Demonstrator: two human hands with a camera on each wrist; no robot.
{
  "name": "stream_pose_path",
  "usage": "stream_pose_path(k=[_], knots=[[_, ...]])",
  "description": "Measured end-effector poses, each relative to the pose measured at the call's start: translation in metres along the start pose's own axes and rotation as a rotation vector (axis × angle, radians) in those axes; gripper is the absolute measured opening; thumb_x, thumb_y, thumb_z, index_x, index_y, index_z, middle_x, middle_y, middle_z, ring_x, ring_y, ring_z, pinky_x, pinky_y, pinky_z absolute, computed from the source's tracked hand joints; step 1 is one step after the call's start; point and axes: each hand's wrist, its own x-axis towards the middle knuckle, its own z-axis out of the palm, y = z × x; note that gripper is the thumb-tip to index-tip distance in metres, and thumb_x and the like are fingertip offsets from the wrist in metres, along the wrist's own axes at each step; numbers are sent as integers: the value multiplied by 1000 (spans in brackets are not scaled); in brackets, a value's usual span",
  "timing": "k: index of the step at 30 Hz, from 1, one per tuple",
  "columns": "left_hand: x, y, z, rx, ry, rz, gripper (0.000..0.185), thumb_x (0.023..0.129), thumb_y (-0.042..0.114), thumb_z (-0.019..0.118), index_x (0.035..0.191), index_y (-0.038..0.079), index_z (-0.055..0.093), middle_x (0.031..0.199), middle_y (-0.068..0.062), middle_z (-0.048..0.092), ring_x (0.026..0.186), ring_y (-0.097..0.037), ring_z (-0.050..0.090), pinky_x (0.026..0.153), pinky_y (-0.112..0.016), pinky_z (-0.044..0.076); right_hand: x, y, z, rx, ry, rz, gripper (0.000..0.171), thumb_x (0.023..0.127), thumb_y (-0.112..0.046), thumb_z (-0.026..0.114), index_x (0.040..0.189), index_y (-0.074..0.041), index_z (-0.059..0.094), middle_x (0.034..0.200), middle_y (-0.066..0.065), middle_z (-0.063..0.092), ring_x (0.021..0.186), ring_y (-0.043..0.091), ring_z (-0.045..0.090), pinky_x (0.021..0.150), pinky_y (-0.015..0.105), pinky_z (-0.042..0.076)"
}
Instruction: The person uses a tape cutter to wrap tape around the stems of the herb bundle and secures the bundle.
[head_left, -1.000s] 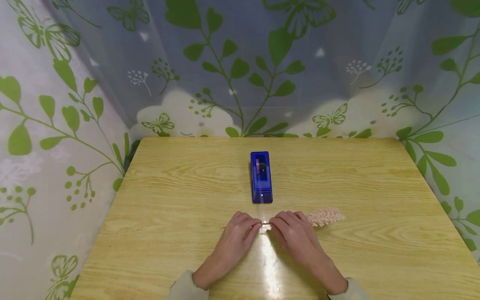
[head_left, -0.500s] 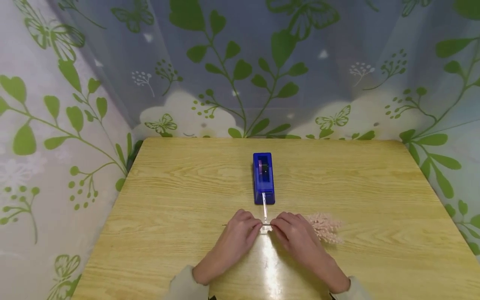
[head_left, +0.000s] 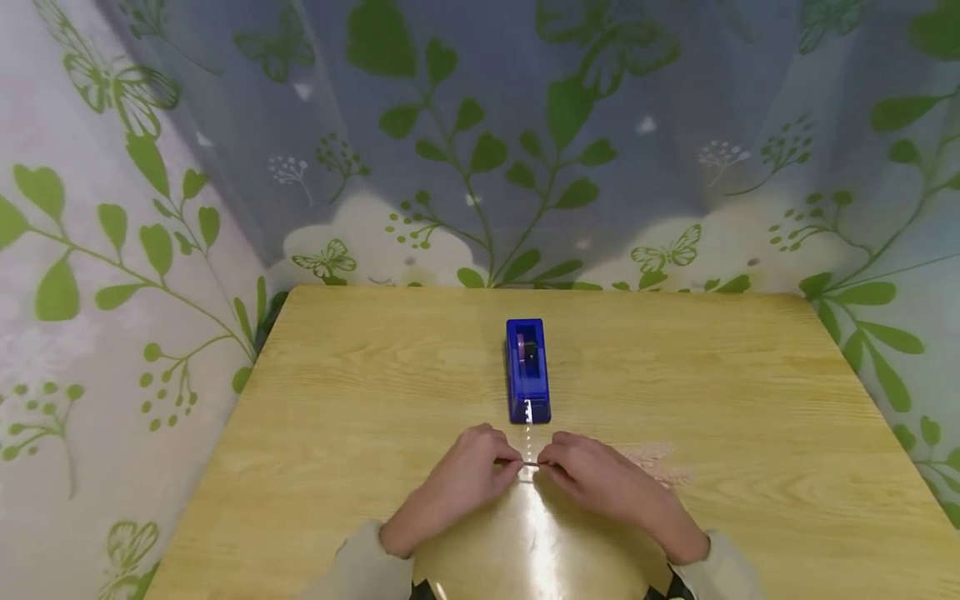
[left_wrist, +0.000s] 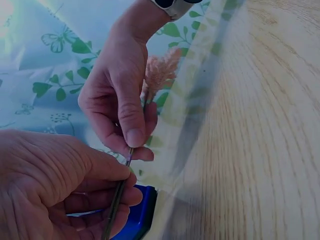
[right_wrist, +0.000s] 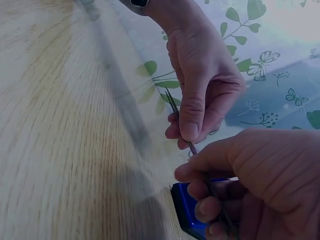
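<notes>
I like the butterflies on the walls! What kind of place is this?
Probably a small craft corner. A wooden table is closed in by sheets printed with leaves and butterflies. A blue tape dispenser stands on it, and two hands pinch a dried flower stem.

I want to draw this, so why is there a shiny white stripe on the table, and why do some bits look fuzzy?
Head view: lamp glare streaks the wooden table below the hands, and the pink sprig is smeared by motion. Left wrist view: the left hand fills the corner, dim and bluish; table grain bends. Right wrist view: dark shadow beside the blue tape dispenser.
</notes>
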Motion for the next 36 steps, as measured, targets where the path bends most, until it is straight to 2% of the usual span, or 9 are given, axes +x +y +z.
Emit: stream_pose_path(k=[3,6,12,19,27,36], knots=[[-3,-1,1,6,8,17,7,90,4,78,92,6,84,76,0,73,73,-9,58,68,-18,51,0,-1,0,20,-69,23,13,103,-7,63,97,-9,74,86,-7,62,73,0,50,64,19,51],[-4,-1,2,5,15,22,7,90,4,78,92,6,84,78,0,73,74,-9,59,69,-17,51,1,-1,-1,9,-82,26,14,102,-5,62,93,-9,72,81,-8,58,68,0,46,60,17,47],[-4,-1,2,-24,18,-3,6,89,4,80,93,6,84,81,0,74,78,-10,62,71,-17,53,1,-2,-2,-14,-36,-14,13,98,-3,67,88,-9,72,77,-9,54,64,-1,42,55,14,42],[-5,1,3,-49,7,-51,5,91,6,80,95,7,82,86,1,74,83,-9,64,76,-17,55,1,0,-1,-6,20,-56,13,94,0,69,85,-10,73,75,-10,56,62,-3,41,53,13,42],[-2,2,2,-104,16,-68,8,94,7,74,95,6,82,86,0,75,82,-10,65,76,-18,56,1,2,-1,-23,71,-68,14,92,-1,71,85,-11,74,76,-9,58,62,-4,43,53,11,42],[-1,-1,4,-88,-9,-73,9,95,6,73,96,4,82,88,-2,77,84,-12,67,81,-24,58,2,5,-2,-48,101,-95,14,90,1,73,83,-11,74,73,-9,58,60,-6,42,51,9,40]])
